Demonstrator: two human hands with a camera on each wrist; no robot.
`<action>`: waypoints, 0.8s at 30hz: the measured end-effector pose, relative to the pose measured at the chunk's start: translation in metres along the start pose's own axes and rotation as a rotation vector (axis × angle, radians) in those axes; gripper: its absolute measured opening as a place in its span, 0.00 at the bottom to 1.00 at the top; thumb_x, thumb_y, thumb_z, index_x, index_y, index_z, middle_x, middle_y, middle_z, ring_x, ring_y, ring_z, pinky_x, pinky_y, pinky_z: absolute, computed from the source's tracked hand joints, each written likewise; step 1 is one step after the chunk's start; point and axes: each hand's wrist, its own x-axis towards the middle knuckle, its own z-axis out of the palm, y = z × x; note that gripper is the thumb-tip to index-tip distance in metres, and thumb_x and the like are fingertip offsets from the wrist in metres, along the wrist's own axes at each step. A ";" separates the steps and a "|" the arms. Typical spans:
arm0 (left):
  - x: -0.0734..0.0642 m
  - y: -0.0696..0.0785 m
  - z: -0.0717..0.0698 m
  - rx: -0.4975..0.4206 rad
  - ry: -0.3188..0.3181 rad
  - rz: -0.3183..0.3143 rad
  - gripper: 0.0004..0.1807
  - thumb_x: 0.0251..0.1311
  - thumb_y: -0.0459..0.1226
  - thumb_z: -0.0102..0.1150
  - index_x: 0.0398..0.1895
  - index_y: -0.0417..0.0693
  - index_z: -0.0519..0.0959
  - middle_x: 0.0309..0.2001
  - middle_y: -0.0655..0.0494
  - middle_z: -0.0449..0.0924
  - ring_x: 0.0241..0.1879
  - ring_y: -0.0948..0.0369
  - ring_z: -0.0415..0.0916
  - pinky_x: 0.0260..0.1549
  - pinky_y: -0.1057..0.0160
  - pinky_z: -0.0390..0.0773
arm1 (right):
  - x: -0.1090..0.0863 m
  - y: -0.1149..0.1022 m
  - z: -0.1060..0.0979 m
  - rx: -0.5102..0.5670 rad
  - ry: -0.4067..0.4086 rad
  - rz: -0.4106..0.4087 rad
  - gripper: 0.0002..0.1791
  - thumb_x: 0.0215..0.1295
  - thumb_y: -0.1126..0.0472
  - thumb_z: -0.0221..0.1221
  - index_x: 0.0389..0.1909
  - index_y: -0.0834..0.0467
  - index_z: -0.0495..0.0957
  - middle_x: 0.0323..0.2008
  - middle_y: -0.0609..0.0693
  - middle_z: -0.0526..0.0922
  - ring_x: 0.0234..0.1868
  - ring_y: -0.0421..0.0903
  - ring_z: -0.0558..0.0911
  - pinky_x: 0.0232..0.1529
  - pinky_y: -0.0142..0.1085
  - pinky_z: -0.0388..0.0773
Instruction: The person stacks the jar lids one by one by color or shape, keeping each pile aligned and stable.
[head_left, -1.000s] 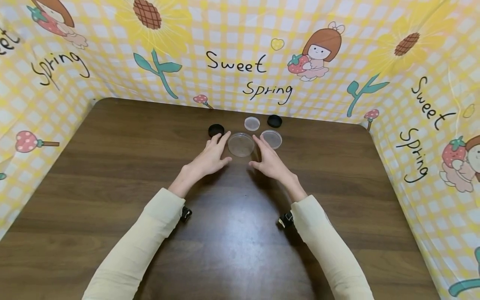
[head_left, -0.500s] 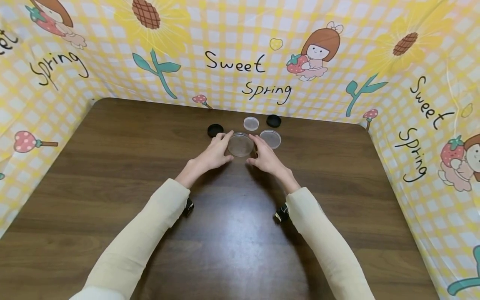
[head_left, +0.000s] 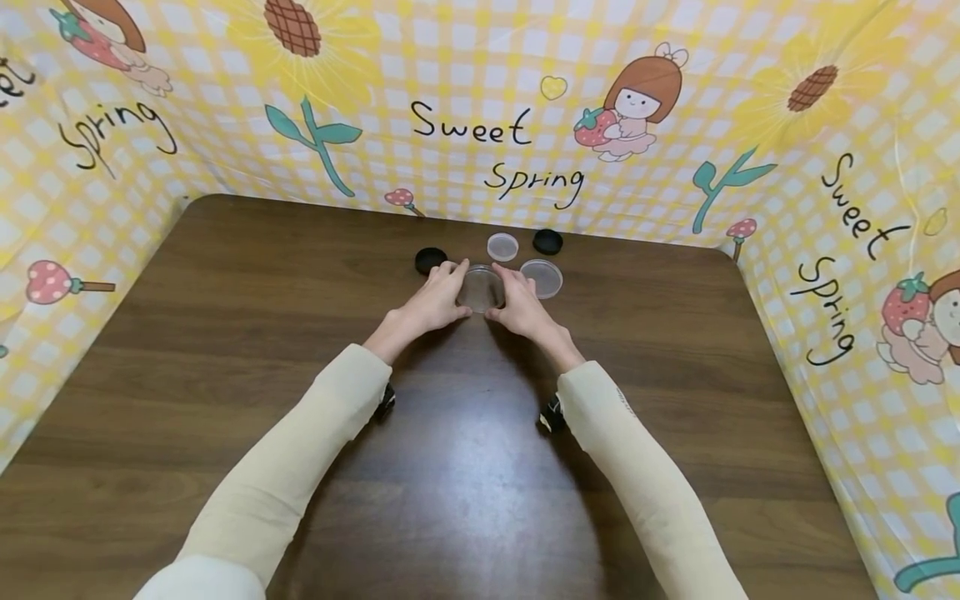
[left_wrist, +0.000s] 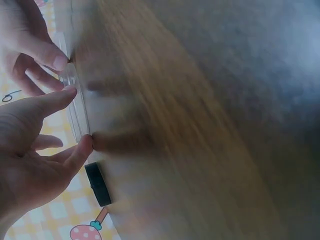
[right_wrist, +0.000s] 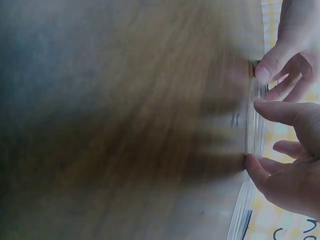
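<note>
A large clear petri dish (head_left: 481,290) lies near the back of the brown wooden table, held from both sides. My left hand (head_left: 437,302) grips its left edge between thumb and fingers, while my right hand (head_left: 524,307) does the same on the right. Seen edge-on in the left wrist view, the petri dish (left_wrist: 79,114) has thumb and fingertips right at its rim. In the right wrist view, too, the fingers touch the edge of the petri dish (right_wrist: 254,125) low over the tabletop.
A black round disc (head_left: 431,261) sits just beyond my left fingers. Behind and right of the dish are a small clear dish (head_left: 502,247), another black disc (head_left: 547,242) and a medium clear dish (head_left: 542,278). A patterned yellow cloth (head_left: 465,67) walls the table.
Both hands have moved inward from either side of the large petri dish and now grip its rim. The smaller dishes and black discs stay where they were.
</note>
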 end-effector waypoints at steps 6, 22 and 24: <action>0.002 0.003 0.000 0.013 -0.001 -0.013 0.41 0.61 0.35 0.63 0.71 0.27 0.53 0.63 0.31 0.58 0.62 0.41 0.56 0.60 0.50 0.65 | 0.004 0.000 0.002 -0.023 -0.004 0.015 0.47 0.55 0.66 0.69 0.70 0.72 0.52 0.64 0.67 0.65 0.64 0.57 0.63 0.63 0.46 0.52; 0.003 -0.004 -0.002 -0.136 0.010 -0.022 0.43 0.51 0.35 0.72 0.67 0.27 0.61 0.60 0.33 0.61 0.60 0.43 0.58 0.59 0.50 0.62 | 0.002 0.004 -0.005 0.038 -0.044 0.082 0.48 0.50 0.61 0.73 0.69 0.68 0.59 0.61 0.64 0.64 0.59 0.60 0.63 0.60 0.46 0.61; 0.003 -0.004 -0.003 -0.147 0.017 -0.011 0.42 0.50 0.35 0.73 0.66 0.28 0.64 0.57 0.33 0.64 0.60 0.44 0.58 0.58 0.50 0.63 | 0.000 0.005 -0.006 0.044 -0.054 0.080 0.47 0.51 0.60 0.73 0.69 0.68 0.59 0.61 0.64 0.64 0.59 0.59 0.63 0.61 0.46 0.61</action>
